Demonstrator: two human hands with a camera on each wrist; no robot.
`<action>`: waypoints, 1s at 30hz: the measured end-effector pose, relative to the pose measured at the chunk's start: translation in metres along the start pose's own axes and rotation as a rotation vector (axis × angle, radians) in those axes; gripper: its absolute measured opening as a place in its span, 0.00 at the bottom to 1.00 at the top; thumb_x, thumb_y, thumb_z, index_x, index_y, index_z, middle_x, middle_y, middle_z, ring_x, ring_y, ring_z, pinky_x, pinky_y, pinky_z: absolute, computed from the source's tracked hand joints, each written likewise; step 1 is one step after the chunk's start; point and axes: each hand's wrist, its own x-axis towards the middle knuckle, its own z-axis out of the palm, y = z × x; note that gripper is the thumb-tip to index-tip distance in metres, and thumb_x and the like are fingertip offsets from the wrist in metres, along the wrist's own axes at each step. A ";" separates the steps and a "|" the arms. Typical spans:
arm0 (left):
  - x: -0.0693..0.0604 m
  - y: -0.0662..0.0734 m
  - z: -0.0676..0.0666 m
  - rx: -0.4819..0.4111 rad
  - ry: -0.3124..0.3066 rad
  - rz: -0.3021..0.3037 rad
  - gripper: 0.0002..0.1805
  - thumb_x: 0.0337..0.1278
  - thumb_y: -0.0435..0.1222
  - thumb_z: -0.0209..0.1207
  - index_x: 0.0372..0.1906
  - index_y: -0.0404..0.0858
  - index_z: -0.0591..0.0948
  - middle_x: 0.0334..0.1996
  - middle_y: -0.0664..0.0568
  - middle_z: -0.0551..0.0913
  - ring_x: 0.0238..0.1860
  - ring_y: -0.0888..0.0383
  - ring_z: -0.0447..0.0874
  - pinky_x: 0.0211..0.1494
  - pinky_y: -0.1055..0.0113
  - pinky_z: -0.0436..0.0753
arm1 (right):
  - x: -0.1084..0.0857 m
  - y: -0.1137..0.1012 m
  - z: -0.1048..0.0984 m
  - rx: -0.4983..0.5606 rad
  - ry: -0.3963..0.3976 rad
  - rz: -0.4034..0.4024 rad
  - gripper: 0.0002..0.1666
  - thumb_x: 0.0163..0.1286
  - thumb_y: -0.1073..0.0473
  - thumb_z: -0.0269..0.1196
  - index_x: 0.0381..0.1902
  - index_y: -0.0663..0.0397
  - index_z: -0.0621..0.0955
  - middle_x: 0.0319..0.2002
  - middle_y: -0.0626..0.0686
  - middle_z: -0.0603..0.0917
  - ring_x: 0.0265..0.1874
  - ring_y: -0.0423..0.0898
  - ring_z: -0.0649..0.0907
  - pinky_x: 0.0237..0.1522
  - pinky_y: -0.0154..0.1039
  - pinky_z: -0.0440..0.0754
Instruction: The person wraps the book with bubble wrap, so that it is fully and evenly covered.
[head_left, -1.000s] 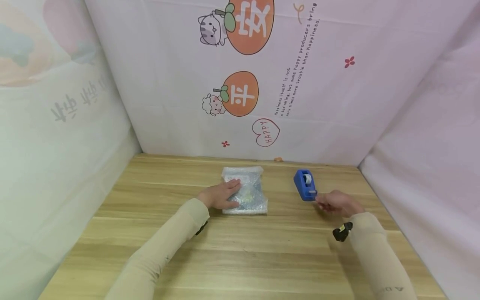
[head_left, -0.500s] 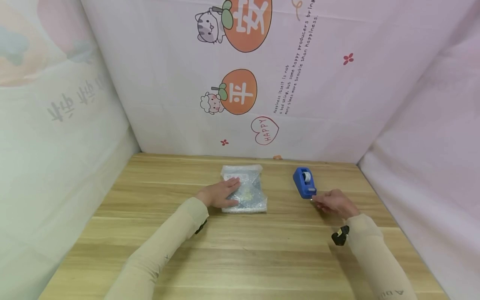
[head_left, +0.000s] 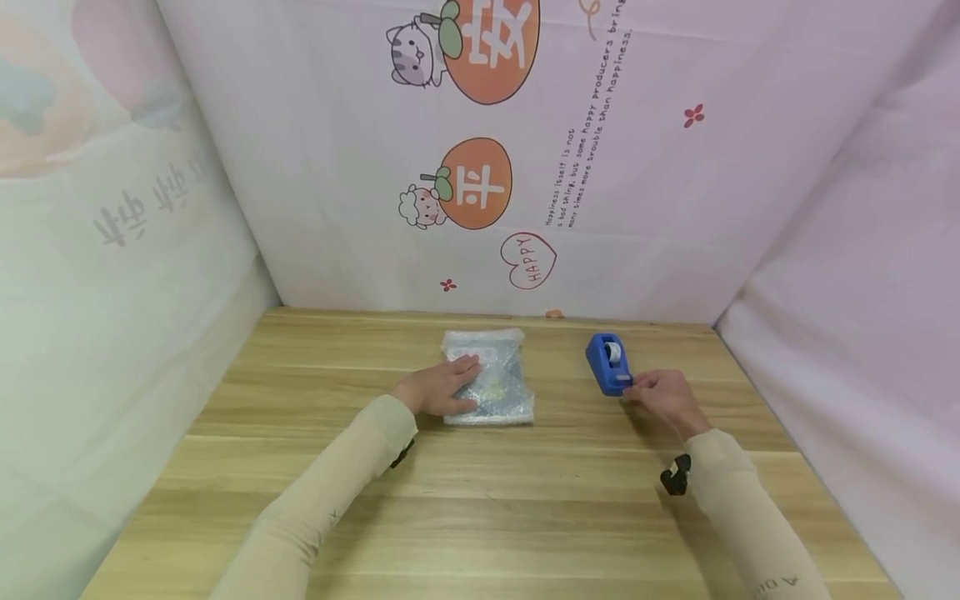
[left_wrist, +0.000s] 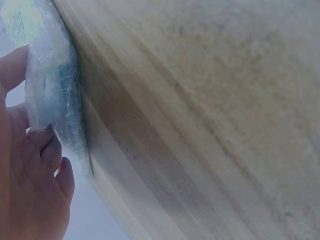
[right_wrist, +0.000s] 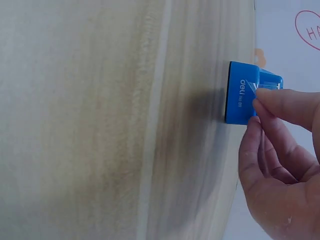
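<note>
A flat bubble-wrapped package [head_left: 504,382], bluish under the clear wrap, lies on the wooden table. My left hand [head_left: 438,389] rests on its left part with the fingers spread; the left wrist view shows those fingertips against the puffy wrap [left_wrist: 55,75]. To the right stands a blue tape dispenser [head_left: 597,363] holding a small roll of tape [head_left: 612,352]. My right hand [head_left: 666,395] is at its front end. Seen from the right wrist, thumb and index finger pinch a short end of clear tape [right_wrist: 251,85] before the dispenser's front face [right_wrist: 241,107].
The wooden tabletop [head_left: 480,517] reaches toward me. White printed cloth [head_left: 637,267] hangs along the table's back edge, with more cloth at the left and right sides. A small black device [head_left: 676,475] is worn on my right wrist.
My right hand has shifted slightly left and up to the dispenser's front, and its thumb and index finger now pinch the tape end. My left hand stays on the package.
</note>
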 end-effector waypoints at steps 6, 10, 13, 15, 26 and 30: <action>0.002 -0.001 0.001 0.008 0.001 -0.003 0.43 0.82 0.55 0.47 0.86 0.33 0.50 0.87 0.41 0.45 0.88 0.43 0.43 0.90 0.49 0.52 | -0.001 0.000 0.004 -0.008 0.054 -0.058 0.13 0.69 0.61 0.70 0.40 0.71 0.90 0.63 0.73 0.82 0.63 0.70 0.80 0.67 0.66 0.78; 0.002 -0.001 0.000 0.007 0.000 -0.006 0.43 0.82 0.55 0.47 0.86 0.33 0.50 0.87 0.40 0.45 0.88 0.43 0.43 0.90 0.49 0.52 | -0.002 -0.002 0.006 -0.041 0.076 -0.105 0.10 0.70 0.64 0.67 0.34 0.69 0.89 0.61 0.73 0.84 0.62 0.70 0.82 0.63 0.63 0.83; 0.001 -0.001 0.000 0.005 0.000 -0.010 0.43 0.82 0.55 0.47 0.85 0.33 0.50 0.87 0.40 0.45 0.88 0.43 0.43 0.90 0.49 0.52 | -0.003 -0.001 0.007 -0.080 0.095 -0.155 0.10 0.68 0.68 0.65 0.27 0.67 0.86 0.58 0.73 0.85 0.60 0.71 0.83 0.60 0.63 0.85; 0.000 0.000 0.000 -0.001 -0.005 -0.016 0.43 0.82 0.55 0.47 0.86 0.34 0.50 0.87 0.41 0.44 0.88 0.43 0.43 0.90 0.49 0.52 | -0.005 0.002 0.007 -0.114 0.100 -0.196 0.11 0.67 0.69 0.64 0.24 0.65 0.85 0.55 0.73 0.87 0.56 0.69 0.85 0.57 0.62 0.87; 0.002 -0.001 0.002 0.009 -0.015 -0.024 0.44 0.82 0.56 0.47 0.86 0.35 0.49 0.88 0.43 0.44 0.88 0.45 0.41 0.90 0.51 0.51 | -0.018 0.003 -0.003 -0.175 -0.030 -0.312 0.09 0.78 0.62 0.64 0.35 0.59 0.83 0.31 0.52 0.84 0.31 0.44 0.78 0.29 0.32 0.76; 0.003 -0.003 0.002 0.015 -0.013 -0.023 0.44 0.82 0.56 0.47 0.86 0.36 0.49 0.88 0.43 0.43 0.88 0.45 0.41 0.90 0.51 0.50 | -0.020 -0.008 -0.002 -0.174 -0.016 -0.327 0.08 0.78 0.61 0.64 0.36 0.59 0.83 0.28 0.52 0.85 0.29 0.43 0.79 0.29 0.33 0.76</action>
